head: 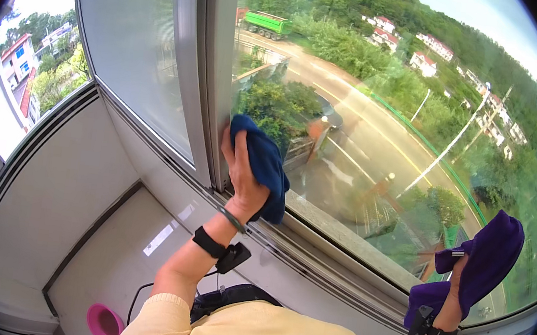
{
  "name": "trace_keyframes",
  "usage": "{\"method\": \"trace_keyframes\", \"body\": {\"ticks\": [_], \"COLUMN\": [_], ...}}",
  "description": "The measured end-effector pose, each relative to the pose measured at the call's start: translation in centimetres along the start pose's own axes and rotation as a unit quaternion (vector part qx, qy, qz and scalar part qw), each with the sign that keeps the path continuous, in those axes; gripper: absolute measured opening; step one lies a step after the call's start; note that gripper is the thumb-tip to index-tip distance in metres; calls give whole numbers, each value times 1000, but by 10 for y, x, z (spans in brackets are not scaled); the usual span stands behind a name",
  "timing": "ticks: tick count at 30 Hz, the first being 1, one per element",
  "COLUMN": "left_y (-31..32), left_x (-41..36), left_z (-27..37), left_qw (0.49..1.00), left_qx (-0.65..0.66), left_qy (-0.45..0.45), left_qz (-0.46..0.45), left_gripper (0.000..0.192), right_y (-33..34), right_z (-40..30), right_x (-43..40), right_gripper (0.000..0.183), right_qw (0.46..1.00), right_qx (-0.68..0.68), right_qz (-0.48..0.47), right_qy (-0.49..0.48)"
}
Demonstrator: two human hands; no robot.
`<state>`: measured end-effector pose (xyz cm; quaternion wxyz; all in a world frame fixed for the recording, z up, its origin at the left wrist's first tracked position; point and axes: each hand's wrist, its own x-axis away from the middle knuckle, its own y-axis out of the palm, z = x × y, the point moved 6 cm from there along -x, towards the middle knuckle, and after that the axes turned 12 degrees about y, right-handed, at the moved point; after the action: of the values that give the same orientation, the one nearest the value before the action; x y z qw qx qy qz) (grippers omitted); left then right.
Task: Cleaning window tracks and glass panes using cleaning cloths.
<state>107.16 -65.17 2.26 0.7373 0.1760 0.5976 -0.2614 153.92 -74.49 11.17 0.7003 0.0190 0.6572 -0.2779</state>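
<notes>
A dark blue cloth (267, 175) lies bunched under my left hand (243, 174), pressed to the window pane (351, 142) at its left edge. The fingers of that hand reach along the metal window frame (218, 87). On the far right, my right hand (457, 283) holds a purple cloth (492, 262) at the lower right of the same pane. Most of its fingers are hidden by the folds, and part of the cloth hangs below the wrist. Both wrists carry black straps with small devices and cables.
Sliding tracks (307, 266) run along the sill between my body and the glass. A frosted sliding panel (133, 43) stands to the left. On the tiled floor (140, 242) sits a pink bucket (104, 323). A road with a green truck (267, 22) shows outside.
</notes>
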Motion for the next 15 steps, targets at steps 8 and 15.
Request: {"method": "trace_keyframes", "body": {"ticks": [8, 15], "left_y": [-16, -16], "left_x": [-107, -180], "left_z": [17, 32], "left_qw": [980, 970], "left_qx": [-49, -56], "left_qy": [191, 235], "left_qz": [0, 13], "left_gripper": [65, 64], "right_y": [-26, -43], "right_z": [-38, -56], "right_x": [-26, -50], "right_gripper": [43, 36], "right_qw": [1000, 1000], "right_qx": [-8, -17], "right_qz": [-5, -13], "right_qy": [3, 8]}}
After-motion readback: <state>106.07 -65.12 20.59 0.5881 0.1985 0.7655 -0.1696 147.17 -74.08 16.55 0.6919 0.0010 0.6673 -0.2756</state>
